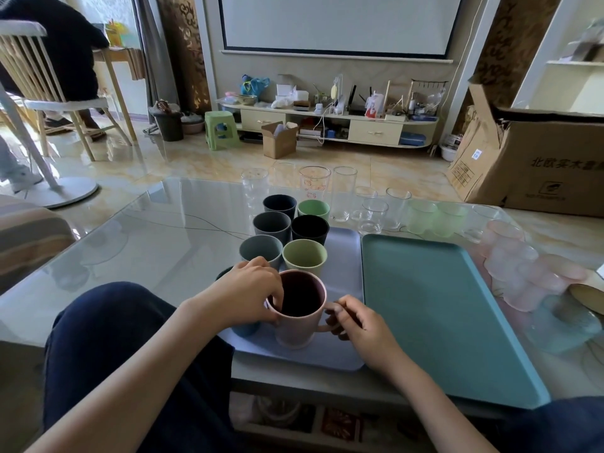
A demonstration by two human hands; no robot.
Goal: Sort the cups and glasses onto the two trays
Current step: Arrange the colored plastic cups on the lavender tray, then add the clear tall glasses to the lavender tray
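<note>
- Your left hand hides most of a blue cup just left of the pink mug; only its base and a sliver of rim show.
- That hand grips the pink mug's near-left rim, fingertips curled inside, with the mug on the lavender tray.
- Behind the mug, six matte, tapered cups stand in two rows: greys, near-black and greens.
- Your right hand pinches the mug's handle, which is partly covered by the fingers.
- Right of the mug lies the smooth teal tray, its near corner cut by your knee.
- Beyond it, the clear glasses blur into the glossy table; the frosted pink glasses are hard to count.
</note>
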